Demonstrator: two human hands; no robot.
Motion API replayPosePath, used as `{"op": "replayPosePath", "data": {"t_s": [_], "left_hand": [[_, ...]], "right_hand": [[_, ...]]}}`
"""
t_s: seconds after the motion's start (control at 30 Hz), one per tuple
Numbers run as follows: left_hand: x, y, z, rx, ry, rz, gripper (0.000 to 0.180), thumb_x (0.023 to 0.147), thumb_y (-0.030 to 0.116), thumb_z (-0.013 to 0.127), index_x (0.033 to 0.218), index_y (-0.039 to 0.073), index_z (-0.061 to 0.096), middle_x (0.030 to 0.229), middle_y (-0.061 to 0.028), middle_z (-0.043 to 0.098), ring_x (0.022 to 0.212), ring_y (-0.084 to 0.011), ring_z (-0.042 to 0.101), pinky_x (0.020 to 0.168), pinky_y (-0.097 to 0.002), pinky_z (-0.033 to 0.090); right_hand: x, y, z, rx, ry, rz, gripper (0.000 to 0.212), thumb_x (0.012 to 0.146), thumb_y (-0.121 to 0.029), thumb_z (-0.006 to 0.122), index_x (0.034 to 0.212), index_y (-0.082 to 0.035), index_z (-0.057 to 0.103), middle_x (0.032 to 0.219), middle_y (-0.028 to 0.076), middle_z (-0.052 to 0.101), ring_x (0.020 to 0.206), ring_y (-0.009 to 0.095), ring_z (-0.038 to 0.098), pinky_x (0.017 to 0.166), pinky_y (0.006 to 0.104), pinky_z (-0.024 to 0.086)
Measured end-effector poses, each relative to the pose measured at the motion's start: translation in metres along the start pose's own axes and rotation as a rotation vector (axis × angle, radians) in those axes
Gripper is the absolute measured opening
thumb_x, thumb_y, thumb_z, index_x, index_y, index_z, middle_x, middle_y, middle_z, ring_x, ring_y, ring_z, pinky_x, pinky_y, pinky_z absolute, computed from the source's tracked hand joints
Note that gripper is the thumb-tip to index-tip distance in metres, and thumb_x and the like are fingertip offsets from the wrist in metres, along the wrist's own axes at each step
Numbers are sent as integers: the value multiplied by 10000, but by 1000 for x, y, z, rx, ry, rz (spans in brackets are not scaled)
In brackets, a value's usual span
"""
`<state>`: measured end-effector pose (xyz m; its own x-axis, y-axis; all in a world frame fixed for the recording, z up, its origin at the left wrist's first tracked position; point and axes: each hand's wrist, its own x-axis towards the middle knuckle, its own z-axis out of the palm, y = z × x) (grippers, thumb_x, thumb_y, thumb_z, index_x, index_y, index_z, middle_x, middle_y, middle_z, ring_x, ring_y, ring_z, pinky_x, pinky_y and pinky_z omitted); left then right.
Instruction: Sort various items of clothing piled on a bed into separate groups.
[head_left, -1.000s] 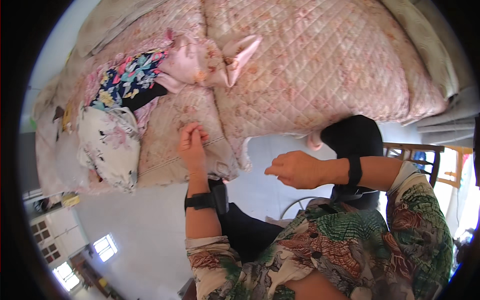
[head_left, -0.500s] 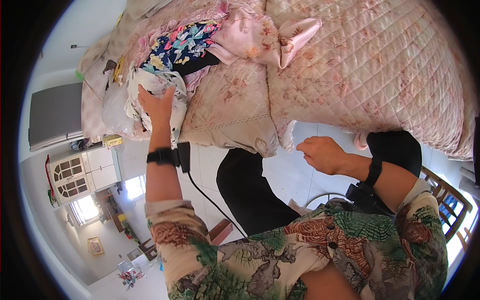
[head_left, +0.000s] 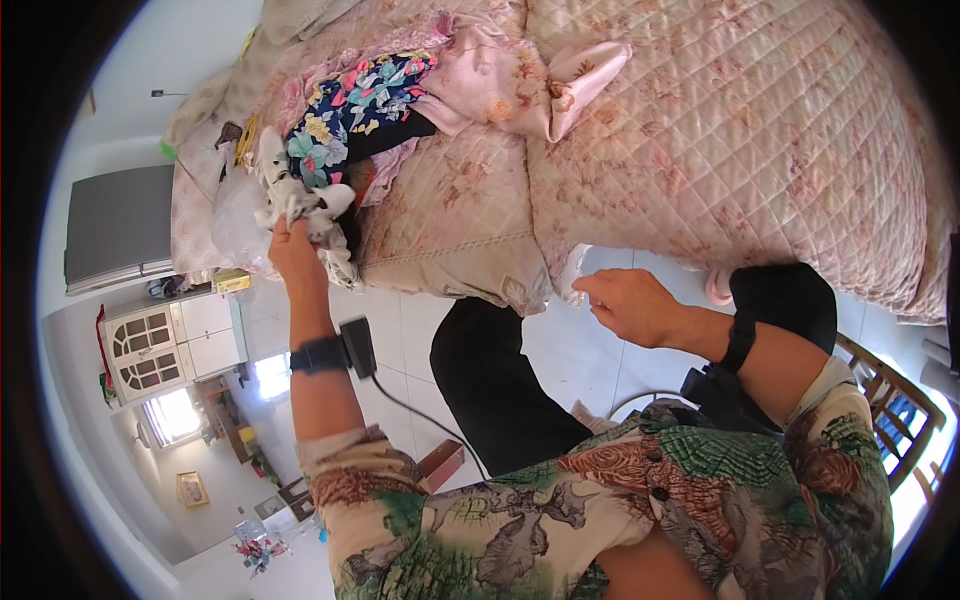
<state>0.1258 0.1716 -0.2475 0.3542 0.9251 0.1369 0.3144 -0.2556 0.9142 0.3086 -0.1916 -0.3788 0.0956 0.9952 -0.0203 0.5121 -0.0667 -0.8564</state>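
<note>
My left hand [head_left: 292,250] is closed on a white cloth with black patches [head_left: 305,205], bunched up at the left part of the bed. Right beyond it lies a dark navy garment with bright flowers [head_left: 365,95]. Pink floral satin cloth [head_left: 495,85] spreads to the right of that. My right hand [head_left: 630,305] hangs over the floor just off the bed's near edge. Its fingers are loosely bent and apart, and nothing shows in them.
A quilted pink floral bedspread [head_left: 730,150] covers the bed. Near the white cloth are a clear plastic bag [head_left: 238,215] and a yellow box [head_left: 232,281]. A grey-topped cabinet [head_left: 120,220] stands at the left. At the right is a wooden chair [head_left: 905,400].
My left hand has drawn back toward me and closed, gathering the spread white cloth into a bunch. The navy garment shows more. My right hand's fingers have straightened a little.
</note>
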Motion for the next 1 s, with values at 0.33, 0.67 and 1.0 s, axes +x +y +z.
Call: {"op": "replayPosePath", "data": {"t_s": [0.33,0.67,1.0], "left_hand": [[-165,29,104,80,-687,58,274,766,-13,552,1038,-40,567,1027,-69,572,926,-140,531,819,-270,418],[-203,-9,146,153,-991,11,1031,547,78,799,1359,33,165,1322,-119,342,1228,-237,334,1001,-329,299],[-114,28,99,-739,-658,-295,352,869,123,476,1203,17,442,1115,-112,533,936,-179,555,756,-321,471]], "right_hand": [[8,-15,1,865,-18,209,608,667,-86,623,1234,-57,405,981,119,601,813,208,605,725,318,465],[16,-16,-3,967,182,-3,245,703,5,540,942,-17,585,804,55,617,771,111,559,710,266,443],[10,-18,-38,614,733,-126,306,770,-18,481,1075,-30,478,822,94,603,783,233,600,717,322,477]]}}
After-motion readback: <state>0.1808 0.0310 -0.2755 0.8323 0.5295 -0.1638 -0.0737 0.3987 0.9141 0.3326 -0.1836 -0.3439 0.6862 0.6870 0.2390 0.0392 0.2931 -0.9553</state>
